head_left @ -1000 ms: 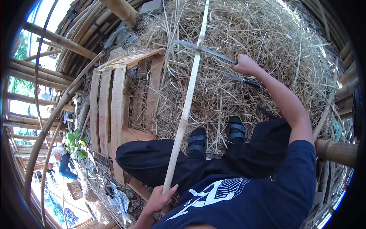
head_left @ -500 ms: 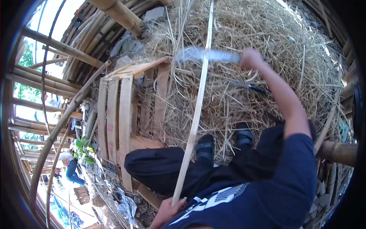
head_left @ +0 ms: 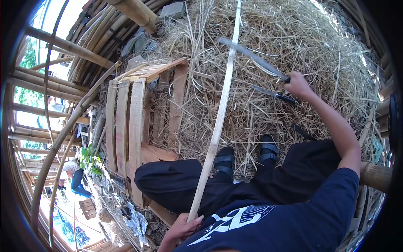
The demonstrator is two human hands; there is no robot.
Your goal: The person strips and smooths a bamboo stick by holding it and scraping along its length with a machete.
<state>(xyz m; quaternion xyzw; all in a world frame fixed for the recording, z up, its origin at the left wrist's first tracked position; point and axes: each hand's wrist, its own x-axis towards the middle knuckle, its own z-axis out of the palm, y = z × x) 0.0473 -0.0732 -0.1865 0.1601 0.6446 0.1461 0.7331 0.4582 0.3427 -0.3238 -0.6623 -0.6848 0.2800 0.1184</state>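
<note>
My left hand point(head_left: 183, 227) is closed round the near end of a long pale bamboo strip point(head_left: 217, 130), close to my waist. The strip slants up and away, past the top edge of the view. My right hand point(head_left: 297, 85) grips the dark handle of a machete point(head_left: 258, 61), arm stretched forward. The blade points up and left; its tip end overlaps the strip in view, and I cannot tell whether they touch. A second knife point(head_left: 270, 94), with a dark handle, lies on the bamboo shavings just below the machete.
Bamboo shavings point(head_left: 289, 38) cover the ground around my sandalled feet point(head_left: 224, 161). A slatted wooden crate point(head_left: 137, 122) stands left of my knee. Bamboo poles point(head_left: 71, 48) form a frame at left, where another person point(head_left: 75, 180) bends down. A thick bamboo pole point(head_left: 375, 176) lies at right.
The blurred machete has slowed and turned so its tip points further up. My right hand moved slightly right and nearer. My left hand keeps its hold on the bamboo strip.
</note>
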